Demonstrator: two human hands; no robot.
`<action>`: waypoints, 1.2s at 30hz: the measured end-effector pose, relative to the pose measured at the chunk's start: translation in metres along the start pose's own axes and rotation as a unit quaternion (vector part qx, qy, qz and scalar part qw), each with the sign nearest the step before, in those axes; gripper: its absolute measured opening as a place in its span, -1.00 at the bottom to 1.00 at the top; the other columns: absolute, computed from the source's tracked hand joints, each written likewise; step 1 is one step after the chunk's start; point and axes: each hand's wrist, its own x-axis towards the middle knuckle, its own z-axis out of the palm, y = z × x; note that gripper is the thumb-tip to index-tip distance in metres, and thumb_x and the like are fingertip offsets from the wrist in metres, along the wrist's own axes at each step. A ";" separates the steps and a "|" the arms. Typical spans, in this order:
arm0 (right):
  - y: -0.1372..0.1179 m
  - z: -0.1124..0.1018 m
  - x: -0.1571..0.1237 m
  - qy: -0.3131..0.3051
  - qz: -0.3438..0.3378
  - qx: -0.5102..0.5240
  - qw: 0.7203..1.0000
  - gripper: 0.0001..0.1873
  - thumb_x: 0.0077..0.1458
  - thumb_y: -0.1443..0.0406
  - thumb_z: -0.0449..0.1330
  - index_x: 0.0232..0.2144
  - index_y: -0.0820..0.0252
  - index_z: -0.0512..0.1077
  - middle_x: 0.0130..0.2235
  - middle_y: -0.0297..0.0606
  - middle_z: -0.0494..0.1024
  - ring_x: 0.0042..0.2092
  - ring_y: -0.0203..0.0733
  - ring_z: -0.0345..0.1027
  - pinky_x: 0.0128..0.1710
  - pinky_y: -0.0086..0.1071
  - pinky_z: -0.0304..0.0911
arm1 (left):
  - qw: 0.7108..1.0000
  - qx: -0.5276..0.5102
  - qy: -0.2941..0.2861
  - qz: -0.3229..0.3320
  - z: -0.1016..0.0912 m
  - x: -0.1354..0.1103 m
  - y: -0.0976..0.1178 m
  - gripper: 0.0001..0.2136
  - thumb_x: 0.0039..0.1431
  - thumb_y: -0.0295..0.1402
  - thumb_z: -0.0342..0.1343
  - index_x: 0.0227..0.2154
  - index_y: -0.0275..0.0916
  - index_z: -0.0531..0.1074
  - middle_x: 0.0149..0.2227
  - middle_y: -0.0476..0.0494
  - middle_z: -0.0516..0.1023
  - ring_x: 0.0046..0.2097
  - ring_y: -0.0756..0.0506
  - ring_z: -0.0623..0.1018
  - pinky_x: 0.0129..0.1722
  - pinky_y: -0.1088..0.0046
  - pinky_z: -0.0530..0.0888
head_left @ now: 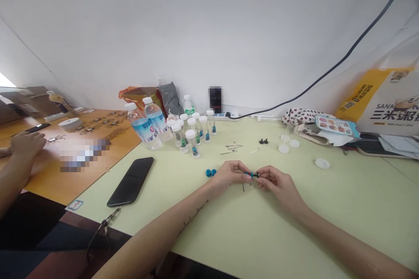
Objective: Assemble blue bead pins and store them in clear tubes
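Low over the pale green table (pixel 229 235), my left hand (pixel 229 172) pinches a small blue part (pixel 251 175). The fingertips of my right hand (pixel 276 183) are closed on a small black piece (pixel 256 175) at the blue part's right end. Fingers hide much of both, so I cannot tell how they join. A thin metal rod (pixel 243 187) shows just below my left fingertips. Beside that hand lie two blue balls (pixel 211 173). Farther back are several thin metal pins (pixel 231 146), a bent wire (pixel 255 151) and two small black pieces (pixel 263 141).
Several clear capped tubes (pixel 193 144) holding blue or green parts stand behind, beside water bottles (pixel 153 124). A black phone (pixel 131 182) lies at left. White caps (pixel 322 163) and a patterned bag (pixel 299 117) are at right. Another person's hand (pixel 24 144) rests on the orange table.
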 end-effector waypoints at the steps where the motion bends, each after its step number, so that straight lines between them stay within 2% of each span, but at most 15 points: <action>1: 0.000 0.000 0.000 0.001 -0.001 0.000 1.000 -0.80 0.04 0.18 0.15 -0.30 0.17 0.36 -0.41 -0.29 0.50 -0.36 -0.22 0.39 -0.33 -0.34 0.32 | 1.000 0.001 0.000 0.000 0.000 0.000 0.000 -0.70 -0.23 -0.33 0.33 -0.40 -0.33 0.43 -0.35 -0.15 0.52 -0.30 -0.04 0.52 -0.17 0.34 0.41; 6: 0.001 0.000 0.000 0.008 -0.012 0.001 1.000 -0.79 0.04 0.21 0.16 -0.25 0.14 0.36 -0.37 -0.30 0.49 -0.34 -0.23 0.39 -0.33 -0.37 0.31 | 1.000 0.009 0.004 0.003 0.001 -0.001 0.001 -0.68 -0.24 -0.31 0.34 -0.40 -0.33 0.42 -0.35 -0.16 0.53 -0.30 -0.05 0.52 -0.18 0.35 0.40; 22: 0.002 0.000 0.000 -0.008 0.004 -0.008 1.000 -0.77 0.05 0.14 0.15 -0.33 0.18 0.38 -0.38 -0.27 0.52 -0.35 -0.22 0.39 -0.32 -0.35 0.33 | 0.997 0.080 0.002 0.020 -0.001 0.003 -0.004 -0.68 -0.23 -0.32 0.33 -0.38 -0.31 0.40 -0.31 -0.20 0.54 -0.28 -0.07 0.52 -0.22 0.38 0.40; 29: -0.002 0.000 0.000 -0.005 0.006 0.004 1.000 -0.80 0.04 0.19 0.16 -0.27 0.15 0.38 -0.34 -0.30 0.50 -0.30 -0.23 0.41 -0.27 -0.38 0.34 | 0.995 0.099 0.015 0.020 -0.002 0.003 -0.003 -0.67 -0.21 -0.27 0.31 -0.38 -0.32 0.41 -0.30 -0.22 0.54 -0.24 -0.11 0.53 -0.23 0.39 0.40; 36: 0.001 -0.001 0.001 -0.007 0.005 0.002 1.000 -0.82 0.04 0.22 0.15 -0.28 0.16 0.40 -0.35 -0.31 0.52 -0.32 -0.25 0.41 -0.28 -0.38 0.34 | 0.993 0.115 0.001 0.031 -0.002 0.003 -0.003 -0.70 -0.18 -0.27 0.29 -0.39 -0.33 0.40 -0.32 -0.22 0.54 -0.28 -0.09 0.53 -0.34 0.46 0.39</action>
